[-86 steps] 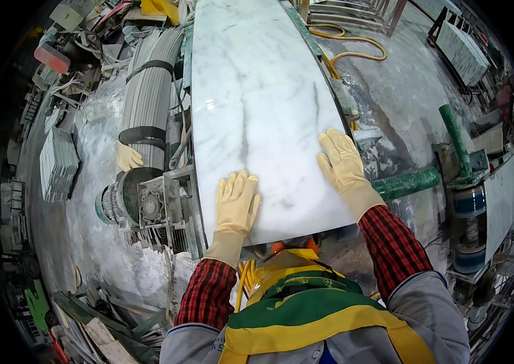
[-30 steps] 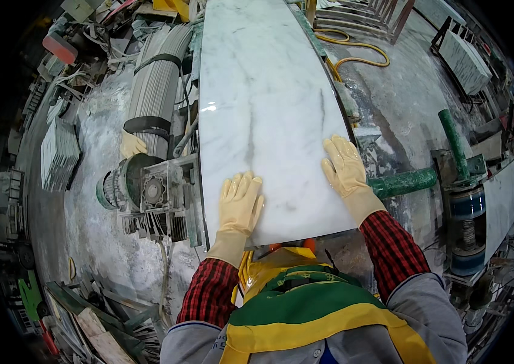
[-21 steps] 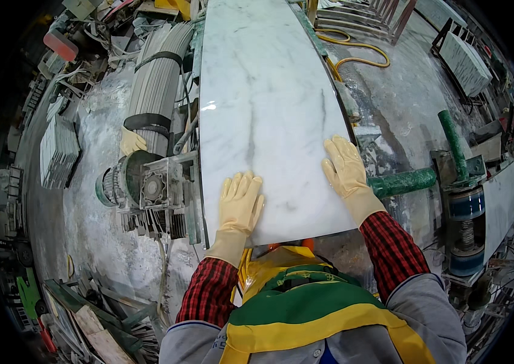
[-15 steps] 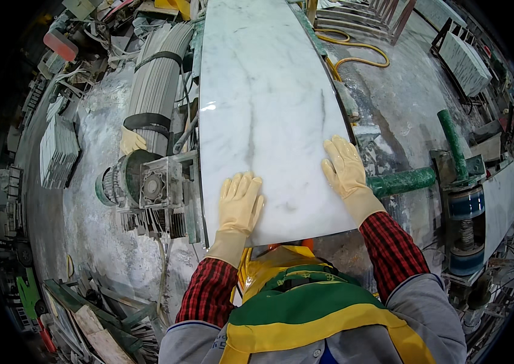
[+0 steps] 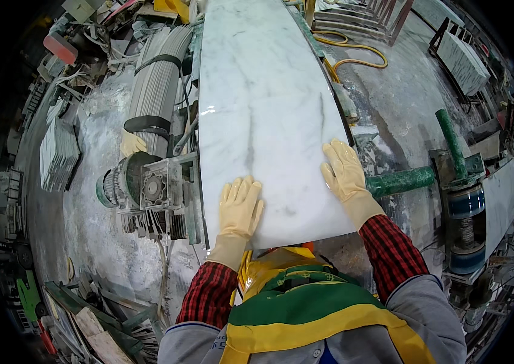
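Note:
A long white marble slab [image 5: 269,109] with grey veins stretches away in front of me, its surface wet and shiny. In a cream rubber glove, my left hand [image 5: 238,209] lies flat on the slab close to its near left corner, fingers stretched forward. My right hand [image 5: 345,170], gloved alike, rests on the slab's right edge with fingers extended and the thumb lying inward on the stone. Neither hand holds anything. The slab's near edge [image 5: 293,239] ends just before my yellow and green apron [image 5: 305,309].
Left of the slab are a motor with gearbox [image 5: 151,185] and a strapped bundle of long strips [image 5: 160,79]; a spare glove [image 5: 131,143] hangs beside it. A green pipe [image 5: 402,182] juts out at right. A yellow hose [image 5: 363,64] curls on the floor; stacked stone pieces [image 5: 58,155] stand far left.
Both hands keep their places on the slab. The whole scene, hands and slab included, sits very slightly lower in the picture.

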A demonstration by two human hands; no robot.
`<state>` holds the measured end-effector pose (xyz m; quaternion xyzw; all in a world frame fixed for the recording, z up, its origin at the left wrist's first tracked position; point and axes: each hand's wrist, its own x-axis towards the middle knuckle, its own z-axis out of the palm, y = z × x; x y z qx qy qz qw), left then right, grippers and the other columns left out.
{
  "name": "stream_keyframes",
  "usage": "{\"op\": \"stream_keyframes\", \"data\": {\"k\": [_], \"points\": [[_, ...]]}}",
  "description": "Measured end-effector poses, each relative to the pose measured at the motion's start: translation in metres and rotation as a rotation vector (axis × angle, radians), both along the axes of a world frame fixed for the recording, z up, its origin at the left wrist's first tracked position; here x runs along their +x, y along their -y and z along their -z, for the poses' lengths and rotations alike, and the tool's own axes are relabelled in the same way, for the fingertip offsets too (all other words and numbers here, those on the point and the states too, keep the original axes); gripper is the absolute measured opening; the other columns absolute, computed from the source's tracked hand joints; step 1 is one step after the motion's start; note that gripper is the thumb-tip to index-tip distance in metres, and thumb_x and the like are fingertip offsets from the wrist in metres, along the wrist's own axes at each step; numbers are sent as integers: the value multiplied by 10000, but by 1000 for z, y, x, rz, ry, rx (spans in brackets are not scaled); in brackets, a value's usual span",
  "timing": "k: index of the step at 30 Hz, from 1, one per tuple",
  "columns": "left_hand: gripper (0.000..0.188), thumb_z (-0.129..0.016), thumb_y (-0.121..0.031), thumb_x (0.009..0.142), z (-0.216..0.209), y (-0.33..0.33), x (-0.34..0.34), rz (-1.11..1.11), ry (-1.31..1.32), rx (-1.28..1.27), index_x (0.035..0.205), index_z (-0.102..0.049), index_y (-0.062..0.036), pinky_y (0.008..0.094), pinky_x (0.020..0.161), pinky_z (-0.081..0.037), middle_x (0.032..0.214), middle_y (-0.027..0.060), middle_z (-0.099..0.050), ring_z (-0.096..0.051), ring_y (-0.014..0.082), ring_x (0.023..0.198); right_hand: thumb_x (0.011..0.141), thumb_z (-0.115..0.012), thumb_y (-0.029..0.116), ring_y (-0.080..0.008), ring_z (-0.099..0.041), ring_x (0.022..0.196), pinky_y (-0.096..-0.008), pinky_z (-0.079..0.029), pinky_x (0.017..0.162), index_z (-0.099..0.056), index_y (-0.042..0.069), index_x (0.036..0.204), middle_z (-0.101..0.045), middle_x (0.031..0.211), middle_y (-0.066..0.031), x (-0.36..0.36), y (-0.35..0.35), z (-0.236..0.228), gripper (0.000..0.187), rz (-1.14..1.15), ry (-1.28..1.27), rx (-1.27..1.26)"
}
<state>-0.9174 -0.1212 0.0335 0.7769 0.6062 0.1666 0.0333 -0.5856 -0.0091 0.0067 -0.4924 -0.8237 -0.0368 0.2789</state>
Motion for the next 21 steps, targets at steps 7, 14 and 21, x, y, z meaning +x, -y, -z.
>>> {"op": "stream_keyframes", "data": {"k": [7,14,21], "points": [[506,-744,-224,968,0,5,-1,14,12,23,1448,-629,-111,585,1251,-364,1537,188,-616,-546,435,1439,982,-730,221,-453,-540,1429,-551,-404,1242,-597,72,1522,-587,1560,-244,2,6,-1,576,2,12,-60],[491,-728,-260,981,-1,14,0,10,-13,24,1439,-633,-112,577,1251,-355,1537,186,-616,-538,413,1446,976,-721,252,-431,-561,1412,-550,-405,1233,-641,52,1461,-611,1533,-240,1,15,-2,531,4,27,-16],[476,-710,-298,983,0,19,-1,2,-41,82,1423,-641,-131,566,1242,-361,1518,151,-635,-543,368,1415,947,-737,241,-438,-586,1377,-567,-428,1205,-665,43,1415,-643,1479,-256,2,14,5,513,-26,-8,66]]}}
